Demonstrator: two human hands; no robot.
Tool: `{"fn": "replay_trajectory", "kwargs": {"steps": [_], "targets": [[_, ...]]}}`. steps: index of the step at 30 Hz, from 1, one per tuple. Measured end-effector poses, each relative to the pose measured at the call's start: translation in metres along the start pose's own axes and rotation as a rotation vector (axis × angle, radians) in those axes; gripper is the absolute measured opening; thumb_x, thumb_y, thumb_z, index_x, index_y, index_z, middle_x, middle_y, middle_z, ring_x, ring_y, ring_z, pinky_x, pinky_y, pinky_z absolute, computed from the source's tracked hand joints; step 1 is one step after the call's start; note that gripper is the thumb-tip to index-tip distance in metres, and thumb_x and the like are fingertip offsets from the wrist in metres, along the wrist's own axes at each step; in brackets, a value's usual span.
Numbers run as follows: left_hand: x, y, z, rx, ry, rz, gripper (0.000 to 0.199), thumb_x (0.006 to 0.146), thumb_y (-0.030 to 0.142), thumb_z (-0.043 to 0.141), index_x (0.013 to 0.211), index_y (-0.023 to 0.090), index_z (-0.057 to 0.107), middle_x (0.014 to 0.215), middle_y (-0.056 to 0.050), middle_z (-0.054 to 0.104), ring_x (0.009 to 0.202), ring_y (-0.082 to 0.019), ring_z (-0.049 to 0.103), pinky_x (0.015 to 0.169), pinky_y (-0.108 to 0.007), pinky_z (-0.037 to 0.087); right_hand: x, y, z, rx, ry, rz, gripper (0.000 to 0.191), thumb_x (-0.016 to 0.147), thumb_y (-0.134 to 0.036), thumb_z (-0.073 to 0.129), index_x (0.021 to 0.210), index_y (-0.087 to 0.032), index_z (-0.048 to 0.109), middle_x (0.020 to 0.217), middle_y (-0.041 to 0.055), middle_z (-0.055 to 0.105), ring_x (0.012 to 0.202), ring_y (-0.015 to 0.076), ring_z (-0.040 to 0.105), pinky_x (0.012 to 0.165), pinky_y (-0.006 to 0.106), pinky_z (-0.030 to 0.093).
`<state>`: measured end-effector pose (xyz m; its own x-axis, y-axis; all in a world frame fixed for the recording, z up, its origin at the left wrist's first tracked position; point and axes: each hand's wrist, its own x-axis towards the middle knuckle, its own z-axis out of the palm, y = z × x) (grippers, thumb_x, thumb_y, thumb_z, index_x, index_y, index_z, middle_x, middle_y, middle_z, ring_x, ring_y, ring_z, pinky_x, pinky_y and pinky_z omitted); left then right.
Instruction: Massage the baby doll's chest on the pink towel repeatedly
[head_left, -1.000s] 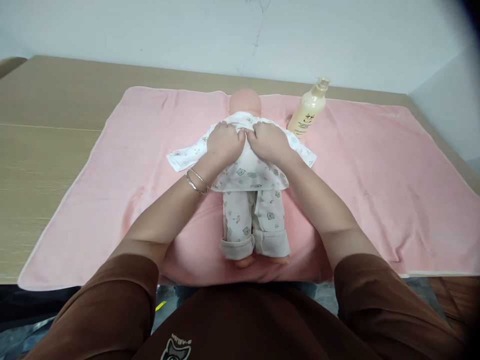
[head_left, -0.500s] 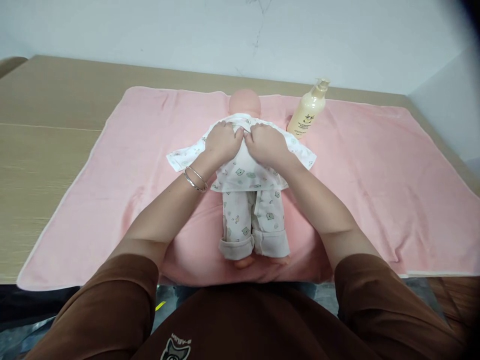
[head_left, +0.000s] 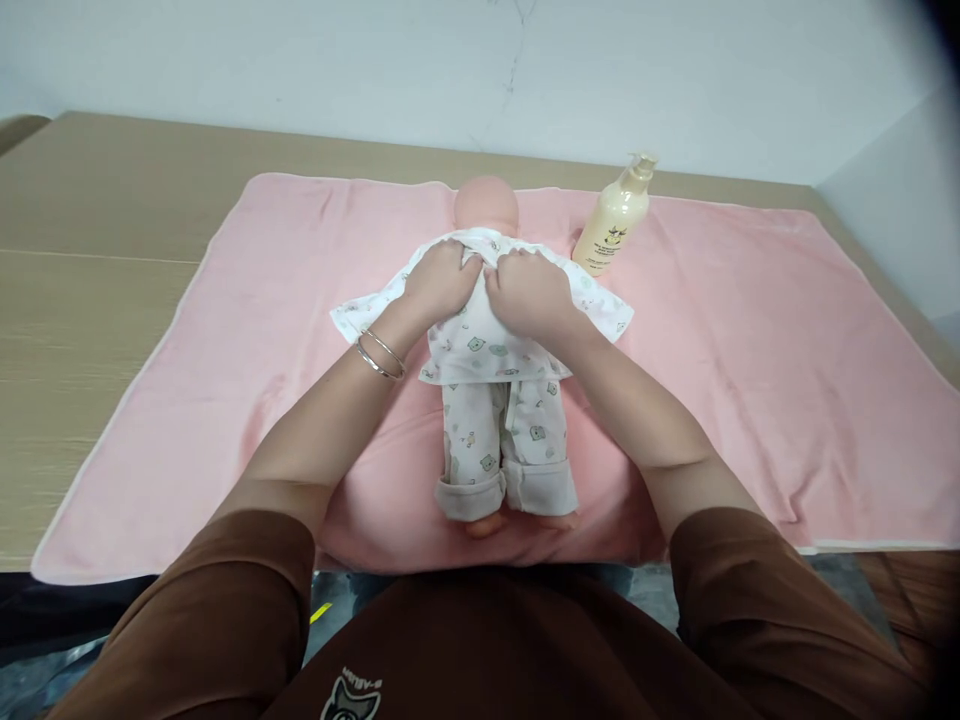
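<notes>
A baby doll (head_left: 487,205) lies with its bald head away from me, no face showing, in a white printed shirt (head_left: 491,350) and matching trousers (head_left: 536,425) with cuffs rolled above the feet. My left hand (head_left: 444,280) rests on the left of its upper back, fingers curled and thumb beside the forefinger. Across a narrow gap, my right hand (head_left: 529,290) mirrors it. Both are closed on the shirt cloth, which bunches in small folds between the thumbs. The fingertips are partly hidden. The shirt's sleeves spread out flat to both sides.
Under the doll is a pink blanket (head_left: 750,380) on a wooden table (head_left: 112,220). A cream pump bottle (head_left: 611,220) stands beyond my right hand, near the doll's shoulder. Behind the table rises a white wall (head_left: 360,80).
My left hand has shifted slightly left and its wrist with the bangles sits a little lower. The cloth between my thumbs has changed its folds. My right hand has barely moved.
</notes>
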<state>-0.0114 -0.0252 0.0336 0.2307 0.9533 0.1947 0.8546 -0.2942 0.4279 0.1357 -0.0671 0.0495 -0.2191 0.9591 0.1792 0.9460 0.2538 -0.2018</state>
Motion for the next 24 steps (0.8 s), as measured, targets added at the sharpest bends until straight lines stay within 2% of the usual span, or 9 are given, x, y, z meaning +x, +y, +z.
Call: {"fn": "replay_trajectory", "kwargs": {"steps": [4, 7, 12, 15, 17, 20, 24], "targets": [[-0.020, 0.021, 0.000, 0.137, 0.008, -0.030, 0.050, 0.104, 0.035, 0.032, 0.115, 0.008, 0.072, 0.122, -0.026, 0.073, 0.123, -0.040, 0.065, 0.111, -0.054, 0.049, 0.021, 0.023, 0.008, 0.087, -0.010, 0.000, 0.064, 0.112, -0.048, 0.022, 0.132, -0.004, 0.064, 0.145, 0.0257, 0.062, 0.138, 0.0389, 0.057, 0.119, 0.055, 0.042], [-0.028, 0.032, -0.005, 0.176, -0.042, -0.019, 0.044, 0.103, 0.030, 0.036, 0.113, 0.008, 0.072, 0.120, -0.025, 0.072, 0.123, -0.041, 0.066, 0.110, -0.054, 0.050, 0.028, 0.030, 0.014, 0.051, 0.011, -0.018, 0.065, 0.112, -0.048, 0.023, 0.138, 0.000, 0.060, 0.150, 0.0265, 0.058, 0.145, 0.0373, 0.051, 0.124, 0.053, 0.036], [-0.009, 0.013, -0.008, 0.116, -0.065, -0.042, 0.048, 0.105, 0.033, 0.031, 0.115, 0.011, 0.072, 0.129, -0.021, 0.073, 0.125, -0.036, 0.067, 0.111, -0.048, 0.051, 0.006, 0.004, 0.005, -0.036, 0.011, 0.011, 0.056, 0.110, -0.036, 0.028, 0.122, -0.001, 0.069, 0.130, 0.0280, 0.069, 0.129, 0.0402, 0.062, 0.113, 0.055, 0.047], [0.002, -0.001, -0.001, 0.034, -0.038, -0.040, 0.046, 0.105, 0.030, 0.030, 0.116, 0.013, 0.072, 0.131, -0.019, 0.074, 0.125, -0.034, 0.067, 0.112, -0.047, 0.051, -0.002, -0.006, 0.001, -0.045, -0.016, 0.001, 0.046, 0.106, -0.026, 0.031, 0.116, -0.004, 0.071, 0.124, 0.0271, 0.071, 0.121, 0.0401, 0.065, 0.106, 0.055, 0.051], [0.005, -0.005, 0.006, 0.017, 0.009, -0.040, 0.047, 0.105, 0.030, 0.030, 0.119, 0.012, 0.070, 0.133, -0.021, 0.072, 0.129, -0.034, 0.065, 0.114, -0.047, 0.049, 0.001, -0.004, 0.002, -0.018, -0.022, 0.011, 0.046, 0.105, -0.025, 0.030, 0.117, -0.004, 0.070, 0.124, 0.0264, 0.070, 0.120, 0.0391, 0.065, 0.106, 0.055, 0.052], [0.005, -0.007, 0.017, 0.009, 0.068, -0.035, 0.049, 0.107, 0.035, 0.031, 0.125, 0.009, 0.068, 0.134, -0.023, 0.071, 0.133, -0.035, 0.063, 0.118, -0.049, 0.046, 0.015, 0.008, 0.009, 0.045, 0.011, 0.014, 0.048, 0.106, -0.028, 0.030, 0.127, -0.002, 0.065, 0.134, 0.0251, 0.067, 0.128, 0.0377, 0.062, 0.113, 0.054, 0.048], [0.006, -0.008, 0.024, -0.023, 0.102, -0.027, 0.049, 0.108, 0.038, 0.032, 0.130, 0.009, 0.066, 0.136, -0.021, 0.070, 0.136, -0.033, 0.061, 0.121, -0.047, 0.044, 0.028, 0.018, 0.017, 0.055, 0.016, -0.003, 0.053, 0.106, -0.030, 0.032, 0.136, 0.005, 0.057, 0.149, 0.0282, 0.057, 0.145, 0.0371, 0.050, 0.126, 0.052, 0.036]]}}
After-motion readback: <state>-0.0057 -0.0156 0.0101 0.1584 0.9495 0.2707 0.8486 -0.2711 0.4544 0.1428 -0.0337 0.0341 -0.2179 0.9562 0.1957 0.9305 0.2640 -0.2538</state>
